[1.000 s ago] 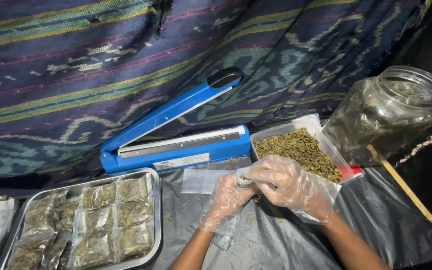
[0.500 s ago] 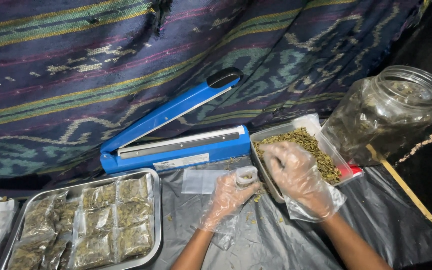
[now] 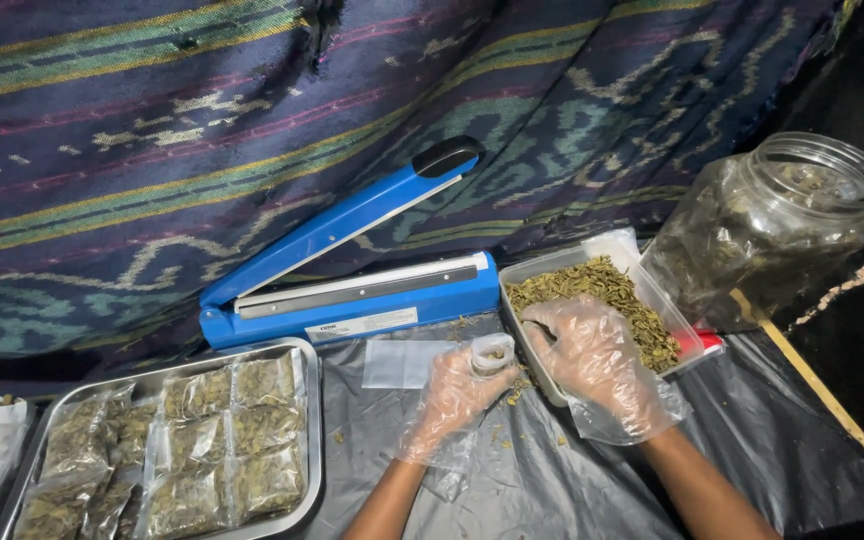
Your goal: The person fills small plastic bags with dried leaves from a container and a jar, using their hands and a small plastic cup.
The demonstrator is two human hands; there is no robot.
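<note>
I see my gloved left hand point(image 3: 457, 392) clamped around a small clear plastic bag point(image 3: 493, 353), held open beside the rectangular clear tub of green dried leaves point(image 3: 592, 290). My gloved right hand point(image 3: 592, 350), fingers loosely curled, has dropped into the tub's near end. Sealed leaf packets point(image 3: 222, 440) fill the steel tray point(image 3: 310, 420); a blue heat sealer point(image 3: 352, 300) stands open behind.

Tray point(image 3: 307, 420) cut off at bottom edge; right hand point(image 3: 592, 360) fingertips hidden in herbs.

Clear sealed packets of green leaf point(image 3: 207, 440) filling a metal tray point(image 3: 310, 420), pale rectangular label point(image 3: 362, 326) on blue sealer point(image 3: 352, 290)
</note>
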